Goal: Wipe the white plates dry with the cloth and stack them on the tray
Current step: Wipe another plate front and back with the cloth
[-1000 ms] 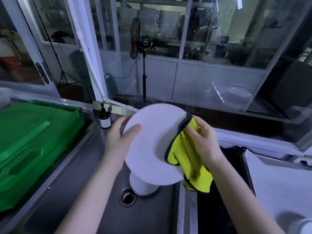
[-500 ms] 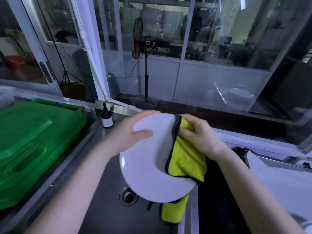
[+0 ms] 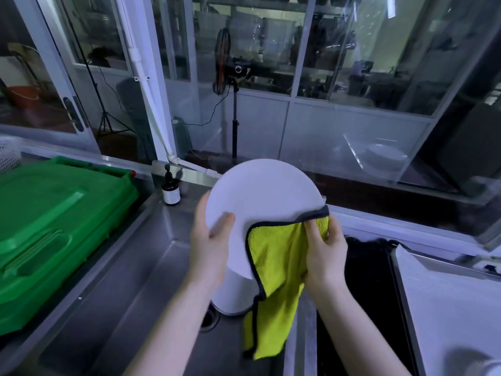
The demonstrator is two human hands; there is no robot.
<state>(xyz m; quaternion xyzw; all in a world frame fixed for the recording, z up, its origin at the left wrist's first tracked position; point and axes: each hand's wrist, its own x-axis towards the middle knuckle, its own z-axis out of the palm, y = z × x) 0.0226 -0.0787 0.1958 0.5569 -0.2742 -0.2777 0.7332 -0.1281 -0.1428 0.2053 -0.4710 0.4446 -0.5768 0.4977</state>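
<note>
I hold a round white plate (image 3: pixel 260 194) tilted up over the steel sink. My left hand (image 3: pixel 210 245) grips its left rim, thumb on the face. My right hand (image 3: pixel 325 253) presses a yellow cloth with a dark hem (image 3: pixel 273 267) against the plate's lower right edge; the cloth's tail hangs down past the sink rim. Below the plate stands a stack of white plates (image 3: pixel 230 294) in the sink, partly hidden. A pale tray (image 3: pixel 447 294) lies at the right, with the edge of a white dish (image 3: pixel 488 370) at the bottom right corner.
A green plastic crate (image 3: pixel 54 226) fills the counter to the left. A small dark pump bottle (image 3: pixel 170 189) stands at the sink's back left corner. The drain (image 3: pixel 208 318) lies under my left forearm. A dark basin (image 3: pixel 363 280) sits right of the sink. Glass partitions stand behind.
The plate has been turned and raised, its face now more upright. The cloth slid from the plate's right side down to its lower right edge, and more of it hangs loose.
</note>
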